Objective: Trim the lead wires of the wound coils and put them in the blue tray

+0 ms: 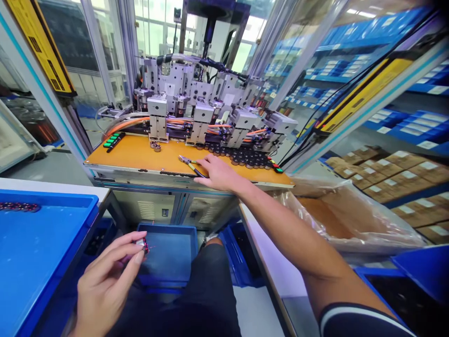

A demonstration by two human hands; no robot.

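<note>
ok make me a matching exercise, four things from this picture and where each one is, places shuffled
1. pliers
2. small part
3. black round parts
4. plastic-lined box

A. clustered toward the right of the orange tabletop
B. pinched in the left hand
C. off the tabletop, to its right
D. at the right hand

Pairs: 1-D, 2-B, 3-A, 4-C

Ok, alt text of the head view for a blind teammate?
Left hand pinching a small part with red and black edges; right hand at pliers on an orange worktop. Beyond, round black parts cluster before metal machine fixtures.
</note>
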